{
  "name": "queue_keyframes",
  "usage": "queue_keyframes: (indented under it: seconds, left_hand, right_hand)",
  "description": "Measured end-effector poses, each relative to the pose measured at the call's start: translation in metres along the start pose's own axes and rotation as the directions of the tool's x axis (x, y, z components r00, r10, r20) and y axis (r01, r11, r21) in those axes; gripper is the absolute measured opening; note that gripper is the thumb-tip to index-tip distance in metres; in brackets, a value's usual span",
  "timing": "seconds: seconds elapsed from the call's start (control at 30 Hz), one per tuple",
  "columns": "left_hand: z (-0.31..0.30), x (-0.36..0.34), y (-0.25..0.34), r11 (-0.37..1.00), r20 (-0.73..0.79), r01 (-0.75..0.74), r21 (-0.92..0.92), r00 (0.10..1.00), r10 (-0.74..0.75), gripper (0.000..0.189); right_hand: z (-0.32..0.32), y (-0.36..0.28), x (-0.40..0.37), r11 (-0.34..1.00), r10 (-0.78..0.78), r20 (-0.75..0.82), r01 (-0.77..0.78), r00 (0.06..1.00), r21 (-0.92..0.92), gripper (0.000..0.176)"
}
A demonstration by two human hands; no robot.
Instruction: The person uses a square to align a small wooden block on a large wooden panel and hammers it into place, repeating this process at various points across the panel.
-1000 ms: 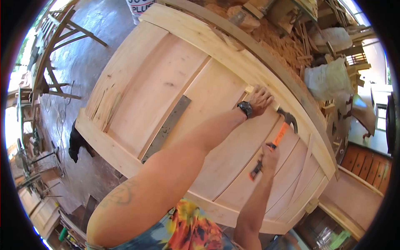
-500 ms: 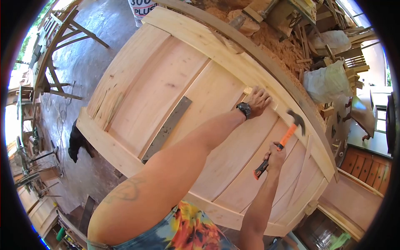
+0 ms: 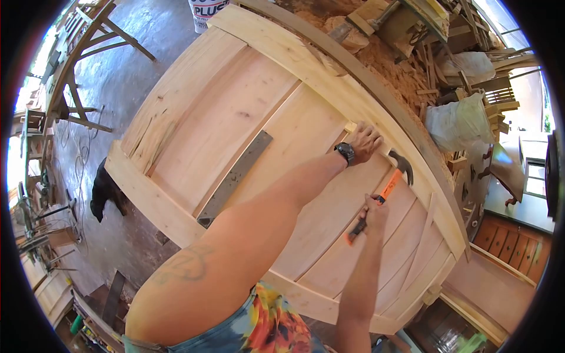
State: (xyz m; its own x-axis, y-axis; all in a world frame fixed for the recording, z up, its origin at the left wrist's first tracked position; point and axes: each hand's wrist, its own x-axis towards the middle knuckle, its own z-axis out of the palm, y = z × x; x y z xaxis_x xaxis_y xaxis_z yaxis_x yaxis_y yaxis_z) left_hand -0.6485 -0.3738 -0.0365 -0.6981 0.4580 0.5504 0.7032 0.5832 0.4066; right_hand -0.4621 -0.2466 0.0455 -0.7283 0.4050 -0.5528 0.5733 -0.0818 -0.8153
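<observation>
A pale wooden panelled door (image 3: 329,170) lies flat in front of me, with rails and planks framing its inset panels. My left hand (image 3: 366,142), wearing a black watch (image 3: 344,153), rests at the inner edge of the far rail (image 3: 294,65). Its bent fingers press on a small wooden strip (image 3: 350,126), mostly hidden beneath them. In my right hand (image 3: 375,210) is a claw hammer (image 3: 391,185) with an orange and black handle. The hammer's dark head is close to the rail, just right of my left hand; contact cannot be made out.
A grey flat bar (image 3: 238,173) lies on the door's panels. Sawdust (image 3: 388,76), wood scraps and a whitish sack (image 3: 459,120) are beyond the far edge. A black animal (image 3: 105,191) is at the left, near a wooden trestle (image 3: 73,76). A white bucket (image 3: 205,12) stands behind.
My right hand and the hammer have moved left, bringing the head nearer my left hand. The left hand stays in place. The view has shifted slightly.
</observation>
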Motion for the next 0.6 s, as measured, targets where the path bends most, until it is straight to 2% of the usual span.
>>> queue_keyframes:
  seconds: [0.03,0.1,0.17,0.2,0.27,0.3,0.37,0.4,0.43,0.5,0.53,0.57,0.6]
  left_hand:
    - [0.001,-0.001,0.000,1.000,-0.030,-0.016,0.000,0.999,0.016,0.023]
    - [-0.002,0.002,0.000,0.999,-0.073,-0.035,0.004,0.997,0.035,0.023]
    - [-0.007,-0.001,0.005,1.000,0.027,0.010,0.022,1.000,-0.010,0.024]
    - [-0.014,-0.009,0.013,1.000,0.029,0.015,0.017,0.999,-0.015,0.024]
    - [-0.032,-0.035,0.035,0.979,-0.028,0.043,-0.198,0.998,-0.050,0.025]
    - [-0.049,-0.055,0.053,0.977,-0.012,0.056,-0.205,0.998,-0.060,0.025]
    - [-0.109,-0.101,0.093,0.955,0.119,0.178,-0.238,0.981,-0.153,0.029]
    - [-0.150,-0.125,0.109,0.955,0.183,0.204,-0.216,0.969,-0.166,0.031]
    - [-0.175,-0.155,0.120,0.945,0.217,0.237,-0.223,0.958,-0.189,0.031]
    - [-0.215,-0.202,0.131,0.940,0.362,0.297,-0.166,0.906,-0.222,0.025]
    - [-0.212,-0.238,0.132,0.949,0.338,0.287,-0.132,0.913,-0.230,0.020]
    - [-0.208,-0.271,0.131,0.955,0.311,0.278,-0.101,0.921,-0.235,0.015]
    - [-0.230,-0.282,0.130,0.953,0.309,0.283,-0.110,0.921,-0.238,0.015]
  right_hand:
    - [-0.012,-0.009,-0.007,1.000,-0.004,-0.002,0.004,1.000,-0.001,0.021]
    - [-0.035,-0.025,-0.027,0.974,-0.057,0.023,0.061,0.998,-0.219,0.024]
    - [-0.040,-0.008,-0.045,0.973,-0.082,-0.015,0.077,0.997,-0.218,0.025]
    - [-0.041,0.008,-0.053,0.981,-0.052,-0.054,0.041,0.997,-0.189,0.024]
    - [-0.033,0.039,-0.077,0.991,-0.009,-0.107,-0.005,0.994,-0.133,0.019]
    - [-0.030,0.052,-0.087,0.990,0.010,-0.110,-0.025,0.994,-0.137,0.019]
    - [-0.019,0.084,-0.109,0.999,0.022,-0.008,-0.023,1.000,-0.049,0.016]
    - [-0.016,0.103,-0.118,1.000,-0.002,-0.023,0.001,1.000,-0.027,0.014]
    - [-0.015,0.122,-0.125,0.998,0.042,-0.023,-0.043,0.999,-0.038,0.014]
    - [-0.007,0.143,-0.132,0.987,-0.103,-0.055,0.095,0.993,-0.132,0.019]
    - [0.005,0.139,-0.136,0.986,-0.103,-0.056,0.095,0.993,-0.134,0.019]
    - [0.017,0.129,-0.144,0.940,-0.086,-0.191,0.016,0.978,-0.341,0.021]
    - [0.026,0.122,-0.151,0.847,-0.097,-0.324,-0.093,0.941,-0.523,0.025]
